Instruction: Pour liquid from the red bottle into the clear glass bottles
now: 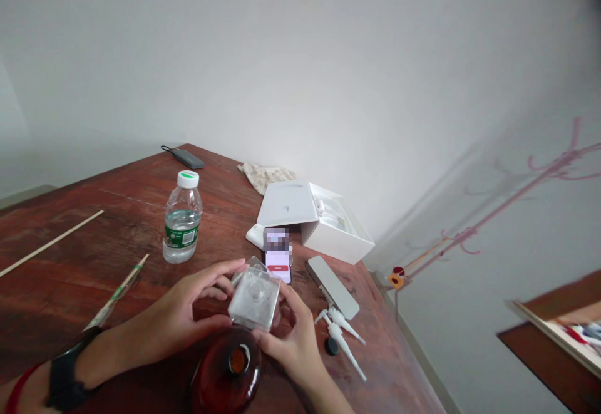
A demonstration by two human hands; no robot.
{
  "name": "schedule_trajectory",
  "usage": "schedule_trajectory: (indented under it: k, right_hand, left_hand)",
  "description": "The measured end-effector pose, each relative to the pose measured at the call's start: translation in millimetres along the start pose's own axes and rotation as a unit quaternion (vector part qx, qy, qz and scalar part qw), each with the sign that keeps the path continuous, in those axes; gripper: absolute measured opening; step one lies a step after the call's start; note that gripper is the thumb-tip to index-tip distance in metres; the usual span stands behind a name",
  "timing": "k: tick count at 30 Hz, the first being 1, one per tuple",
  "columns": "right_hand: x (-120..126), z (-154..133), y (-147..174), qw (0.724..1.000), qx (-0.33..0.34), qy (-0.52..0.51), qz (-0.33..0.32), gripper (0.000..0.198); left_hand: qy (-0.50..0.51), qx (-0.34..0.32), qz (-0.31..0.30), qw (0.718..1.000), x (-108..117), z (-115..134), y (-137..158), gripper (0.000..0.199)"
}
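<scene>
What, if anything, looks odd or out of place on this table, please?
Nothing looks spilled. The reddish bottle seems uncapped, while a dark cap and white pumps lie loose to its right. The white lid also sits tilted by the open box.

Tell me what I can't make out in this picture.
All in the head view:
Dark-edged rectangular phone: upper screen pixelated.
Glossy, rounded dark-red bottle: base cut off by the lower edge.
Right hand: some fingertips obscured by the clear, square plastic case.
Clear plastic bottle with green label: print too small to read.
</scene>
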State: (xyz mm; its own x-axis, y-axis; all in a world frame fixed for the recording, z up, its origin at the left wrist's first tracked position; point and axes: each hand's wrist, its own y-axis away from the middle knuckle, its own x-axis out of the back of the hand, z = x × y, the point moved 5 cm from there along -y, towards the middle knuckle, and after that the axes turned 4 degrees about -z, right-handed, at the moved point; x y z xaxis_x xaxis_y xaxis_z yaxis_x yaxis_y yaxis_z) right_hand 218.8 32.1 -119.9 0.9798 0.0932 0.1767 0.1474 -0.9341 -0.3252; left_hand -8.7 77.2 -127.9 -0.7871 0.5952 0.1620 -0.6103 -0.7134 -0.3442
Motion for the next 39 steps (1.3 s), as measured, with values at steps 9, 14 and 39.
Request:
schedule_trajectory:
  k: [9,14,39]
  right_hand:
    - [13,18,6,0.999,-0.032,-0.034,0.027,0.077]
    - [14,12,5,0.996,-0.035,-0.059,0.049,0.077]
    - [18,-6,-1,0.990,-0.007,-0.093,0.104,0.069]
  left_hand:
    - [-0.307,-0.067,0.051,0.948,7,16,-2,0.053]
    - [-0.380,-0.055,-0.025,0.923,3,2,-1,0.051]
    - [-0.482,-0.163,-0.070,0.858,-28,-15,2,0.087]
